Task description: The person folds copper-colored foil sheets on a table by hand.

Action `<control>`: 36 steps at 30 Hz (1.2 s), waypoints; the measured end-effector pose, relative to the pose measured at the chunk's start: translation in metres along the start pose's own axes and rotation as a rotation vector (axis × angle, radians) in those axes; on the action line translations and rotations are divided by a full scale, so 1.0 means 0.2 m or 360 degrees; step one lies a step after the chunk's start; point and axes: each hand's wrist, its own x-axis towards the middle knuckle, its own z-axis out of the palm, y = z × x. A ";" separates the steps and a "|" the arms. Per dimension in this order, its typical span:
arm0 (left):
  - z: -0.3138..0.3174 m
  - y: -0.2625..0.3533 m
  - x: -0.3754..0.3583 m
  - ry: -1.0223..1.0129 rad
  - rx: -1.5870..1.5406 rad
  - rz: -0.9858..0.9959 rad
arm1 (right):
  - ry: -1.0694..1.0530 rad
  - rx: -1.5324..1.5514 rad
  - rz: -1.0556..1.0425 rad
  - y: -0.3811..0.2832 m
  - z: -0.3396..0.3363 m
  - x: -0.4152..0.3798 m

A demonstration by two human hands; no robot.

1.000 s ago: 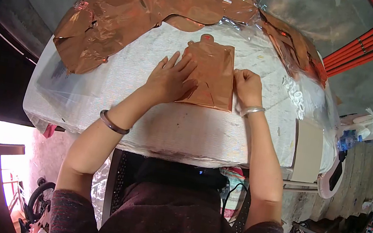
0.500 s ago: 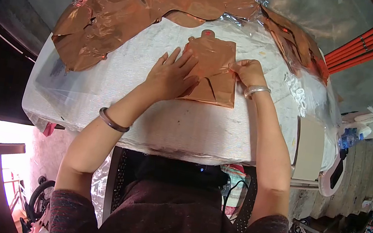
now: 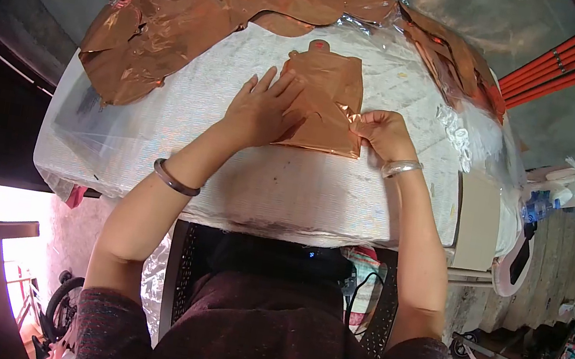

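Red pipes [image 3: 556, 72] upper right; bottles [image 3: 562, 204] right edge.

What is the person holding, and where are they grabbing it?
The copper foil balloon lying flat on the table. The right hand pinches its right edge near the bottom corner, folding it inward; the left hand presses flat on its left side.

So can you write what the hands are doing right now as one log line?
left hand: flat on copper foil piece | right hand: pinching its right edge | foil piece: on white cloth table

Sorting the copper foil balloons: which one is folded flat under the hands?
The copper balloon at the table's middle, under both hands; the other foil balloons lie heaped along the far edge.
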 end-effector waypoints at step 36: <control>-0.01 0.00 0.00 -0.0084 0.0031 0.0003 | 0.0347 -0.1778 -0.0818 0.03 0.32 0.12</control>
